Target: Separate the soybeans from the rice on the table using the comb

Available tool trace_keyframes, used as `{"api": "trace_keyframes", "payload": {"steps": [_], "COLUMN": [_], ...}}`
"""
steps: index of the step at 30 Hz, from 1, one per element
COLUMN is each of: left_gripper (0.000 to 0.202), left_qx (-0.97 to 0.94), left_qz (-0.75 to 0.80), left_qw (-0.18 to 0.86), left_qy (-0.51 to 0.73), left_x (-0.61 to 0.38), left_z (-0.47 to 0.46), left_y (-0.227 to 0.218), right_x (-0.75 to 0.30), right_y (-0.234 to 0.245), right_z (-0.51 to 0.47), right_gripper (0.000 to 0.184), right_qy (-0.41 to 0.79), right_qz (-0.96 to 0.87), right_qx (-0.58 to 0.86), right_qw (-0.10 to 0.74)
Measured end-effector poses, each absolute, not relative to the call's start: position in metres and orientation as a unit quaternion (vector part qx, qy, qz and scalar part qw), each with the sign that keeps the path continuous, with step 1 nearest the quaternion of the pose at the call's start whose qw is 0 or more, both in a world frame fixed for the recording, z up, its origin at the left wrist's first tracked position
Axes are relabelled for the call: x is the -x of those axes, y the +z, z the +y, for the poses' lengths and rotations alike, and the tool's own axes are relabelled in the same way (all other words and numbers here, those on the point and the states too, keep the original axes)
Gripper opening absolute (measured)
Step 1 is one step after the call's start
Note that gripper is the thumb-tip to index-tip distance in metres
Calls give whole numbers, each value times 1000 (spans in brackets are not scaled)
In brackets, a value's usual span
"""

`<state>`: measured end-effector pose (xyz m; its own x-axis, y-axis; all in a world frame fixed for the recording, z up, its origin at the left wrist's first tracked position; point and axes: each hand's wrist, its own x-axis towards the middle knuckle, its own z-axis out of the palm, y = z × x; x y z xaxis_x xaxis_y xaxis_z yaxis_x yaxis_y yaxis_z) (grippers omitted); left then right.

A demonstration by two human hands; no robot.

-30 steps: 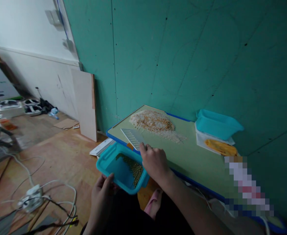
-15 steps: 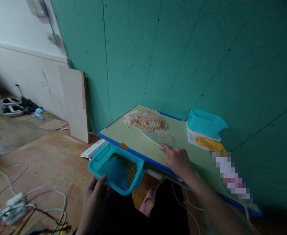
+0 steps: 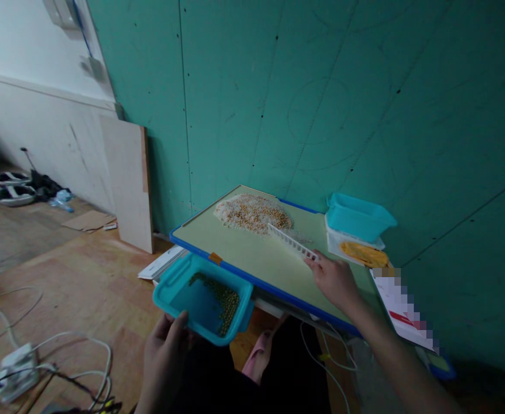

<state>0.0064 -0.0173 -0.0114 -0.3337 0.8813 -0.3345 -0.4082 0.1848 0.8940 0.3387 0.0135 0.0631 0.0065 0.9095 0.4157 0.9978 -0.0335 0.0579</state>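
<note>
Currently, in the head view, my right hand (image 3: 334, 279) is pinching the white scraper (image 3: 293, 241) beside the grain pile (image 3: 252, 213) at mid-frame. My left hand (image 3: 166, 351) is clasping the teal tub (image 3: 203, 299) of beans, lower centre, just below the table (image 3: 252, 253). Gripped at one corner, the tub risks tipping and spilling.

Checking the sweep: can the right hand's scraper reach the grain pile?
Likely yes: the right hand grips the white scraper, its tip at the edge of the grain pile; the left hand holds the teal tub well aside.
</note>
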Motion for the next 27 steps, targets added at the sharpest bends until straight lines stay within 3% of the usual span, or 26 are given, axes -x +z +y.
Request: {"api": "trace_keyframes", "payload": {"steps": [4, 12, 18, 27], "left_gripper": [45, 31, 31, 31], "left_qx": [-224, -261, -275, -279], "left_qz": [531, 453, 417, 435], "left_qw": [558, 597, 614, 589], "left_qy": [597, 608, 612, 621], "left_x": [-14, -23, -23, -17], "left_z": [-23, -21, -22, -10], "left_y": [-11, -59, -43, -34], "right_x": [-339, -313, -301, -306], "right_y": [69, 81, 79, 70], "right_z": [25, 52, 69, 83], "right_gripper": [34, 31, 30, 28], "right_qy": [-134, -94, -86, -31], "right_qz": [-666, -664, -662, -656], "right_qx": [718, 722, 721, 699], "right_qw": [149, 170, 189, 283]}}
